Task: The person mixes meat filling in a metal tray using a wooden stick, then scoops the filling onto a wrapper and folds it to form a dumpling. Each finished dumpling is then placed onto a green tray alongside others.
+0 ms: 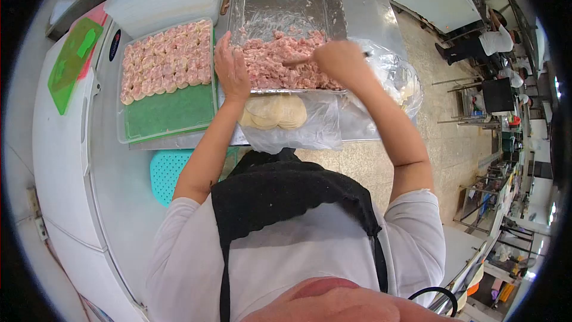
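- We are closing our right hand [341, 62] around a utensil [296, 61] in the minced meat [266, 65].
- Our left hand [234, 71], grip open, is touching the pan [287, 7].

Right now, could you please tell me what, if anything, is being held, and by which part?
The right hand holds a stick-like tool partway along, its brown end at the meat. The left hand is at the pan's side; grip unclear.

L hand [233, 70] open, R hand [341, 64] clenched, arms [398, 128] fwd

White appliance [62, 161], turquoise perforated plastic [170, 173], pale floor [438, 113] — distant people [496, 42] beyond
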Tool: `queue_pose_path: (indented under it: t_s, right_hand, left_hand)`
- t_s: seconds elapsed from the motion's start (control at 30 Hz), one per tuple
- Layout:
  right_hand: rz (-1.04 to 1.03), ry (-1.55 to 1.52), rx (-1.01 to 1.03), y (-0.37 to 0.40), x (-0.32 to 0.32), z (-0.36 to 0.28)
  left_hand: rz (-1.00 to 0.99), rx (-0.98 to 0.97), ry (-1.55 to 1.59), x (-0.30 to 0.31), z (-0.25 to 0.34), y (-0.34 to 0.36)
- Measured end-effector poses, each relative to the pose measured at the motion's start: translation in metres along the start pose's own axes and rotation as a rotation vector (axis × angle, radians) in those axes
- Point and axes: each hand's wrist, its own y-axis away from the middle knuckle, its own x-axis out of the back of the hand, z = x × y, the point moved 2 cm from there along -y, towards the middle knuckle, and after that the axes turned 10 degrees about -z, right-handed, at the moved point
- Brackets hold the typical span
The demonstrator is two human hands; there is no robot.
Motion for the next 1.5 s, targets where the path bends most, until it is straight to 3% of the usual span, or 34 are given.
queue_pose_path:
  t_s: [0.03, 0.1, 0.23, 0.33, 0.43, 0.57, 0.67, 0.77, 0.8, 0.87, 0.97, 1.0, 1.07, 1.27, 1.33, 1.43, 1.5]
  right_hand:
    - [-0.003, 0.001, 0.009, -0.001, 0.005, 0.013]
    - [0.187, 0.044, -0.011, -0.012, 0.013, 0.04]
    - [0.239, -0.108, 0.003, -0.033, -0.05, -0.007]
    - [0.095, -0.298, -0.043, -0.036, -0.057, -0.025]
    - [0.11, -0.353, 0.041, -0.015, -0.041, -0.042]
    - [0.119, -0.394, 0.061, 0.001, -0.067, -0.043]
    - [0.0, -0.284, 0.003, 0.015, -0.095, -0.016]
    - [-0.138, -0.073, -0.021, 0.02, -0.041, 0.001]
    - [-0.139, -0.07, -0.021, 0.026, -0.014, 0.002]
    - [0.061, -0.04, -0.07, 0.039, 0.031, 0.001]
    - [-0.009, -0.136, -0.104, 0.023, 0.007, -0.014]
    - [0.041, -0.2, -0.03, 0.01, -0.053, -0.015]
    - [0.022, -0.24, -0.055, 0.011, -0.08, -0.015]
    - [-0.108, -0.06, -0.069, 0.019, -0.009, 0.035]
    - [0.058, 0.053, -0.161, 0.027, 0.005, 0.06]
    - [0.036, 0.084, -0.172, 0.017, -0.036, 0.07]
    - [0.028, -0.085, -0.194, 0.002, -0.074, 0.052]
  left_hand:
    - [0.003, 0.008, -0.004, 0.0, -0.001, 0.0]
    - [-0.015, -0.015, -0.02, 0.0, -0.001, -0.002]
    - [-0.005, -0.008, -0.023, 0.0, 0.001, -0.002]
    - [0.019, -0.027, 0.006, 0.0, 0.0, 0.0]
    - [0.019, -0.037, 0.035, 0.0, 0.0, 0.0]
    - [0.013, -0.034, 0.012, 0.002, 0.0, 0.002]
    - [0.008, -0.043, -0.008, 0.002, -0.001, -0.002]
    - [0.002, -0.018, -0.021, 0.002, 0.001, 0.001]
    - [0.003, -0.011, -0.021, 0.002, 0.001, 0.001]
    - [-0.004, 0.007, -0.028, 0.001, 0.0, 0.003]
    - [-0.008, 0.02, -0.03, 0.001, 0.0, 0.0]
    - [-0.015, 0.023, -0.025, 0.002, 0.001, 0.002]
    - [-0.026, 0.008, -0.021, 0.001, 0.001, 0.004]
    - [-0.022, 0.02, -0.055, 0.0, 0.0, 0.0]
    - [-0.016, 0.021, -0.055, 0.0, -0.001, 0.001]
    - [-0.015, 0.016, -0.051, -0.001, 0.002, 0.001]
    - [-0.039, 0.055, -0.049, -0.001, 0.005, 0.002]
